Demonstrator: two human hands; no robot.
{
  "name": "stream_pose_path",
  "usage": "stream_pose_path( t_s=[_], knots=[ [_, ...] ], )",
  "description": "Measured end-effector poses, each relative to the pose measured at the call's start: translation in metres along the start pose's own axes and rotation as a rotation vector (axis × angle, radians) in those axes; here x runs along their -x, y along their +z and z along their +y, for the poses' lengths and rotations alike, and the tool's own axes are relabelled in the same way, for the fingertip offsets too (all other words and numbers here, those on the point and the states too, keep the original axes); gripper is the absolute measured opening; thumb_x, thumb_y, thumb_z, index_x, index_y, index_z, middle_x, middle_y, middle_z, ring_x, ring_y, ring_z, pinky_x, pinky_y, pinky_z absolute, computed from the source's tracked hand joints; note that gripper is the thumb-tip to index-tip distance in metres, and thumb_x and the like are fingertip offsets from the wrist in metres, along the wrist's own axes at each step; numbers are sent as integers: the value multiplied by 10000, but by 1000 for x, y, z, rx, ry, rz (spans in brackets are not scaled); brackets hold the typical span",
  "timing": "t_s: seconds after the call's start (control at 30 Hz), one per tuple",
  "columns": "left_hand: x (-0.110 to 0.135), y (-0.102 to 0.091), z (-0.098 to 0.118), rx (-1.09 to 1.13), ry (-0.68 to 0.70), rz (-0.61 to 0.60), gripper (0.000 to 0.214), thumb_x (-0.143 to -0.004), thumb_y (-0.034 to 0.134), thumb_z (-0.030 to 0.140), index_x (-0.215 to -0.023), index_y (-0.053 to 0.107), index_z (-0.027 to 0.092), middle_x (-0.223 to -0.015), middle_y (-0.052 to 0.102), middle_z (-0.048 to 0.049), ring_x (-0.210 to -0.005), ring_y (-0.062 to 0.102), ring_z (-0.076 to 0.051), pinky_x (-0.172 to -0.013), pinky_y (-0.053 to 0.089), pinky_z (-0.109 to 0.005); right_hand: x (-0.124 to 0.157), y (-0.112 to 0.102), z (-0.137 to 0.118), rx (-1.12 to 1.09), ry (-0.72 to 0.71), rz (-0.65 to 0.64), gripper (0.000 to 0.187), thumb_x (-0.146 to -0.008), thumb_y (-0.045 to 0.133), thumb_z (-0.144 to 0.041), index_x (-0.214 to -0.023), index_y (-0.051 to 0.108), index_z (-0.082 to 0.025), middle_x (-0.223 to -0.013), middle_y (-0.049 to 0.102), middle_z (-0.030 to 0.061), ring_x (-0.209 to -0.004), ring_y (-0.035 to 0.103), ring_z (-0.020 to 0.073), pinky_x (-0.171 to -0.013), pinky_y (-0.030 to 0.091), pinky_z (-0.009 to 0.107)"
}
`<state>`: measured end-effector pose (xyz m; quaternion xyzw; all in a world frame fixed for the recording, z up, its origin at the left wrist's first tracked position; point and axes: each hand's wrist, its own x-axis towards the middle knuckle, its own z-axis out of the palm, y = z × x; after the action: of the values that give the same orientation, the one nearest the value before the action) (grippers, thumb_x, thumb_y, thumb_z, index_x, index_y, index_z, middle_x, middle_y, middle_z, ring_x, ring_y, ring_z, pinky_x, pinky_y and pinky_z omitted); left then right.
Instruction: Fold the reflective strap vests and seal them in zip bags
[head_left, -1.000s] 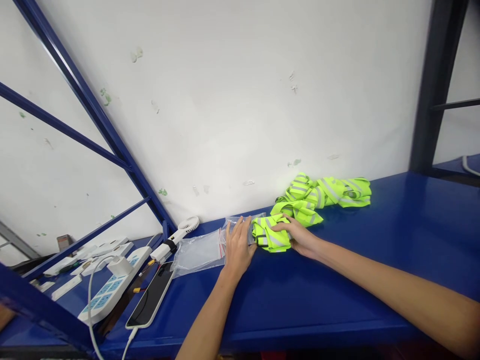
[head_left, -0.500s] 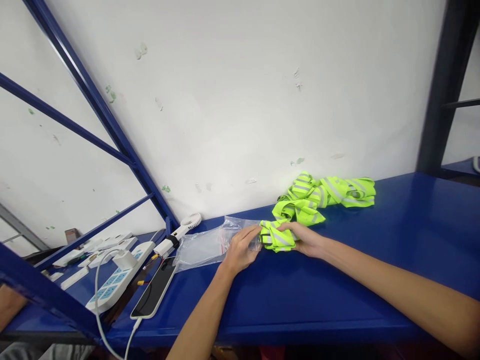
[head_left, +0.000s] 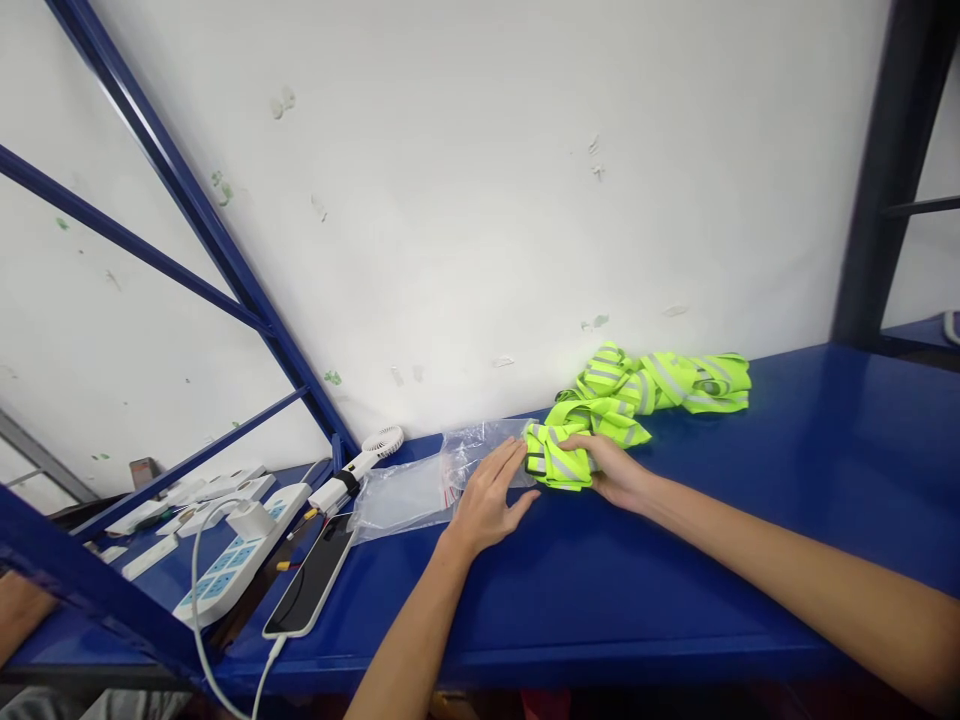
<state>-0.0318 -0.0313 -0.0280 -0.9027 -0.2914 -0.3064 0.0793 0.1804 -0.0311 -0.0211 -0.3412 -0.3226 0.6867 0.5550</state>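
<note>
A folded neon-yellow reflective vest (head_left: 556,458) with grey stripes is gripped by my right hand (head_left: 611,472), thumb on top and the other fingers mostly hidden beneath. My left hand (head_left: 491,497) lies stretched out over a clear plastic bag (head_left: 405,497), its thumb apart and its fingertips at the vest's left edge. The bag's upper part reaches behind my left hand toward the vest. Right behind the bundle, more crumpled neon-yellow reflective garments (head_left: 660,385) lie along the wall.
Left of the bag lie a phone (head_left: 311,585) on a white cable, a small white fan (head_left: 382,441) and a power strip (head_left: 240,560) with a plug. A blue metal frame (head_left: 247,280) rises at left. Another person's arm (head_left: 22,610) shows at the far left edge.
My left hand has flattened out, its thumb now spread away from the fingers. The folded vest has shifted slightly up and right, still in my right hand. The bag's upper part lies flatter.
</note>
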Motion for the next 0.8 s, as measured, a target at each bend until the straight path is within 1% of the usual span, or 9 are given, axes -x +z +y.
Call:
stream_pose_path(
  t_s=[0.07, 0.2, 0.27, 0.33, 0.4, 0.47, 0.53, 0.67, 0.8],
  knots=[
    [0, 3, -4, -35, 12, 30, 613, -908, 511, 288, -1466, 265, 221, -1435, 443, -107, -1359, 375, -250, -1103, 388, -476, -1, 0, 0, 10, -21, 9, 227, -676, 641, -94, -887, 651, -176, -867, 755, 52, -768, 710, 222, -661, 581, 326],
    [2, 4, -8, -68, -13, 72, 610, -924, 481, 291, -1478, 229, 248, -1419, 462, -99, -1341, 405, -219, -1097, 398, -429, -1, -1, -2, 82, -64, 18, 277, -630, 684, -98, -876, 622, -210, -893, 743, 25, -798, 703, 217, -648, 568, 304],
    [3, 3, -8, -105, -63, 79, 691, -893, 538, 362, -1485, 204, 234, -1436, 435, -115, -1367, 362, -240, -1122, 348, -461, 0, -2, -2, 119, -73, 2, 303, -619, 696, -104, -887, 613, -218, -906, 737, 21, -805, 701, 216, -661, 566, 304],
    [3, 1, -8, -154, -122, 70, 802, -841, 598, 446, -1488, 182, 222, -1473, 377, -133, -1396, 301, -275, -1145, 264, -524, 1, -3, -3, 149, -71, -20, 321, -618, 695, -111, -906, 609, -224, -914, 732, 20, -806, 699, 218, -666, 563, 310],
    [4, -1, -8, -173, -148, 18, 863, -802, 626, 501, -1488, 177, 229, -1512, 310, -138, -1412, 261, -292, -1148, 218, -555, 1, -4, -2, 184, -62, -32, 329, -621, 690, -115, -919, 609, -227, -908, 728, 19, -804, 695, 221, -659, 559, 311],
    [4, -2, -8, -161, -129, -54, 844, -809, 613, 512, -1484, 184, 243, -1533, 270, -130, -1420, 243, -282, -1146, 227, -543, 2, -4, -2, 213, -61, -37, 335, -621, 687, -117, -928, 612, -228, -893, 726, 17, -799, 692, 223, -645, 554, 308],
    [4, -2, -8, -156, -104, -90, 790, -835, 583, 504, -1478, 204, 247, -1535, 268, -125, -1426, 227, -271, -1146, 232, -529, 1, -3, -3, 224, -79, -38, 332, -618, 683, -116, -924, 614, -225, -879, 723, 16, -793, 689, 225, -636, 550, 305],
    [1, 0, -6, -210, -97, -32, 676, -877, 534, 478, -1454, 277, 240, -1504, 338, -126, -1419, 246, -280, -1152, 170, -564, 0, -3, -5, 215, -156, -24, 294, -616, 679, -111, -884, 613, -212, -883, 719, 20, -805, 685, 218, -642, 547, 290],
    [0, 4, -6, -234, -69, 33, 627, -887, 534, 436, -1433, 327, 209, -1493, 355, -133, -1415, 258, -272, -1137, 269, -509, 0, -2, -7, 192, -160, 6, 297, -629, 703, -139, -901, 614, -223, -907, 725, 14, -808, 689, 218, -652, 555, 298]
  ],
)
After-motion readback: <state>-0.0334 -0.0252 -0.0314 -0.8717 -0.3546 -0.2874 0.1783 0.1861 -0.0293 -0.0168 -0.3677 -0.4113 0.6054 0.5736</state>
